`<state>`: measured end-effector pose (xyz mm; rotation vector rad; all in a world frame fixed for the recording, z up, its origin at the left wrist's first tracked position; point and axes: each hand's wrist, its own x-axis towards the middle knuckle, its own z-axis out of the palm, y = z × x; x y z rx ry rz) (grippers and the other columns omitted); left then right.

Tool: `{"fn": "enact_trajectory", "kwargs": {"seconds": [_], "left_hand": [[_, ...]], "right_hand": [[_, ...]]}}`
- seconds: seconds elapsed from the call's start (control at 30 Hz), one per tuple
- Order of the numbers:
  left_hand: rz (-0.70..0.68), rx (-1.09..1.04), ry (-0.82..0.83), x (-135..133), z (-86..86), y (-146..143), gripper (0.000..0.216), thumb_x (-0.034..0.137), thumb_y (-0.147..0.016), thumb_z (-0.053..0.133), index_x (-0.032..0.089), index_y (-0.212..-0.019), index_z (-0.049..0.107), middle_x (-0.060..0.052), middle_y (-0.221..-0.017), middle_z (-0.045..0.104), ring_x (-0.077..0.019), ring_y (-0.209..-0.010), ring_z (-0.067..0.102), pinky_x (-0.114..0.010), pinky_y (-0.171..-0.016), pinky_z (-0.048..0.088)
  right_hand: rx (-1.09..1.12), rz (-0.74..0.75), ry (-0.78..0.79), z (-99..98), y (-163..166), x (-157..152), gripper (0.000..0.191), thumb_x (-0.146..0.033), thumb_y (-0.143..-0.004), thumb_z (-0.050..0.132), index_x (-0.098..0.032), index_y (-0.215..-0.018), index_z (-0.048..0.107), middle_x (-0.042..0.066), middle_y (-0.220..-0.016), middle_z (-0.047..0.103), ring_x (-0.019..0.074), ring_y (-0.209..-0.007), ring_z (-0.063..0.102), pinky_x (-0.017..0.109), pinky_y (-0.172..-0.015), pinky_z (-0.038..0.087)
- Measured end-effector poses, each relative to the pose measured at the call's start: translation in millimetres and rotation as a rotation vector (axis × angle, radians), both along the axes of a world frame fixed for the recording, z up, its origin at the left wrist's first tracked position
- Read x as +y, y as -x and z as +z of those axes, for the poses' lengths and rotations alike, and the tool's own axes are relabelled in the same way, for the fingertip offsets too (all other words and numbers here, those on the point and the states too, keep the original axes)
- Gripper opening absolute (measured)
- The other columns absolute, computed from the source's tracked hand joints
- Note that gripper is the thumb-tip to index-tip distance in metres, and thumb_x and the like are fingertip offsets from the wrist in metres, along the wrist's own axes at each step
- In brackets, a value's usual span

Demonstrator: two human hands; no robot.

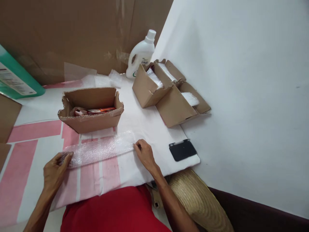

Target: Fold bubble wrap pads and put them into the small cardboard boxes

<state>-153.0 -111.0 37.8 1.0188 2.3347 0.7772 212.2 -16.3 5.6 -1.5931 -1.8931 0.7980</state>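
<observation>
Both grips are closed on the bubble wrap strip (101, 149), the left hand (56, 168) pinching one end and the right hand (145, 154) the other, while it lies flat on the surface (149, 125) near the open cardboard box (90, 111), so an even, gentle pull seems best.

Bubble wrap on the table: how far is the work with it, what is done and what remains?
Looks done: the boxes at right already hold bubble-wrapped contents. In hand: left hand and right hand hold the ends of a flat bubble wrap strip; nothing lies on it. Remaining: the red packets sit unwrapped in the open box.
</observation>
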Motion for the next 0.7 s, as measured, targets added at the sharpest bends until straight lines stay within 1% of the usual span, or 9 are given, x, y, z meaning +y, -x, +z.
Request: {"fn": "enact_trajectory", "kwargs": {"seconds": [0.17, 0.27, 0.33, 0.4, 0.47, 0.53, 0.6, 0.63, 0.7], "left_hand": [[0.032, 0.074, -0.138, 5, -2.1, -6, 0.048, 0.064, -0.082, 0.060, 0.019, -0.093, 0.072, -0.002, -0.078, 0.070, -0.0205, -0.073, 0.065, -0.034, -0.073, 0.050], [0.050, 0.273, -0.319, 4, -0.8, -18, 0.057, 0.058, -0.087, 0.061, 0.013, -0.122, 0.066, -0.012, -0.108, 0.072, -0.0282, -0.100, 0.068, -0.045, -0.091, 0.052], [-0.049, 0.537, -0.499, 0, -2.8, -33, 0.060, 0.049, -0.088, 0.065, 0.011, -0.134, 0.059, -0.019, -0.131, 0.065, -0.0348, -0.125, 0.058, -0.054, -0.108, 0.042], [-0.321, 0.698, -0.625, -7, -9.9, -52, 0.054, 0.036, -0.090, 0.065, 0.013, -0.137, 0.057, -0.021, -0.137, 0.062, -0.0346, -0.133, 0.054, -0.053, -0.112, 0.038], [-0.654, 0.678, -0.594, -14, -21.9, -70, 0.050, 0.028, -0.093, 0.060, 0.018, -0.142, 0.054, -0.018, -0.140, 0.061, -0.0311, -0.135, 0.054, -0.047, -0.113, 0.038], [-0.861, 0.644, -0.483, -18, -35.5, -84, 0.052, 0.030, -0.097, 0.055, 0.019, -0.148, 0.049, -0.017, -0.148, 0.056, -0.0317, -0.142, 0.047, -0.048, -0.118, 0.032], [-0.909, 0.652, -0.396, -19, -45.9, -90, 0.056, 0.035, -0.099, 0.052, 0.019, -0.152, 0.045, -0.017, -0.157, 0.047, -0.0337, -0.149, 0.037, -0.052, -0.123, 0.022], [-0.916, 0.657, -0.373, -19, -48.9, -90, 0.058, 0.037, -0.099, 0.051, 0.019, -0.153, 0.043, -0.017, -0.159, 0.044, -0.0339, -0.151, 0.034, -0.052, -0.124, 0.019], [-0.937, 0.662, -0.350, -18, -50.3, -88, 0.060, 0.040, -0.099, 0.050, 0.019, -0.154, 0.042, -0.016, -0.161, 0.041, -0.0332, -0.153, 0.031, -0.052, -0.125, 0.016]], "right_hand": [[-0.073, -0.027, -0.066, -4.5, 3, -3, 0.020, -0.026, -0.095, 0.046, -0.023, -0.075, 0.048, 0.002, -0.079, 0.055, 0.0196, -0.075, 0.053, 0.033, -0.076, 0.043], [-0.104, -0.045, -0.087, -4.0, 1, -1, 0.021, -0.027, -0.097, 0.046, -0.023, -0.077, 0.052, 0.002, -0.079, 0.057, 0.0200, -0.075, 0.055, 0.033, -0.076, 0.047], [-0.122, -0.092, -0.108, -2.1, 4, -4, 0.020, -0.028, -0.099, 0.044, -0.021, -0.087, 0.059, 0.006, -0.089, 0.061, 0.0224, -0.082, 0.058, 0.036, -0.080, 0.049], [-0.161, -0.128, -0.201, -0.4, 12, -16, 0.027, -0.031, -0.102, 0.043, -0.014, -0.109, 0.062, 0.015, -0.108, 0.064, 0.0271, -0.100, 0.059, 0.042, -0.091, 0.050], [-0.212, 0.005, -0.357, -1.7, 23, -39, 0.041, -0.033, -0.103, 0.043, -0.005, -0.131, 0.055, 0.023, -0.128, 0.061, 0.0311, -0.123, 0.053, 0.046, -0.105, 0.045], [-0.272, 0.330, -0.468, -7.5, 34, -66, 0.052, -0.037, -0.104, 0.044, -0.005, -0.145, 0.047, 0.023, -0.145, 0.054, 0.0315, -0.141, 0.041, 0.047, -0.116, 0.036], [-0.340, 0.614, -0.453, -15.9, 35, -90, 0.062, -0.045, -0.104, 0.045, -0.010, -0.154, 0.039, 0.017, -0.159, 0.043, 0.0299, -0.152, 0.027, 0.048, -0.122, 0.029], [-0.383, 0.667, -0.415, -19.7, 32, -98, 0.069, -0.052, -0.103, 0.047, -0.012, -0.157, 0.034, 0.016, -0.163, 0.037, 0.0301, -0.155, 0.022, 0.050, -0.123, 0.026], [-0.463, 0.618, -0.335, -22.9, 20, -102, 0.083, -0.061, -0.099, 0.050, -0.013, -0.161, 0.026, 0.018, -0.166, 0.030, 0.0323, -0.156, 0.019, 0.055, -0.123, 0.025]]}}
